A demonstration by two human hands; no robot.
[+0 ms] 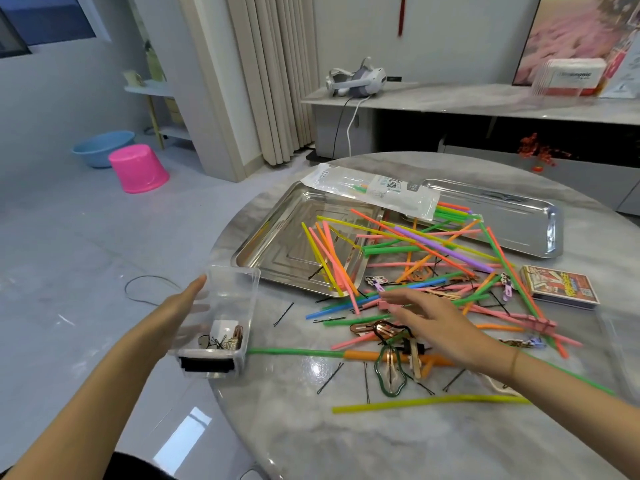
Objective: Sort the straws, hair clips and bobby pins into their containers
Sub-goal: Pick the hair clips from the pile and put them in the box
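Note:
My left hand (180, 306) grips the side of a clear plastic box (239, 306) at the table's left edge; several clips and bobby pins lie in its bottom. My right hand (436, 320) reaches flat over the pile with fingers spread, its fingertips at a small pink clip (383, 304); whether it grips the clip is unclear. Many coloured straws (433, 251) lie tangled across the table and over a steel tray (277, 244). Hair clips (389, 374) and black bobby pins (330, 377) lie scattered below my right hand.
A second, longer steel tray (526, 216) sits at the back right, a plastic straw bag (374, 188) across both trays. A printed card box (561, 287) lies at the right. The round marble table's edge (221, 403) runs just past the clear box.

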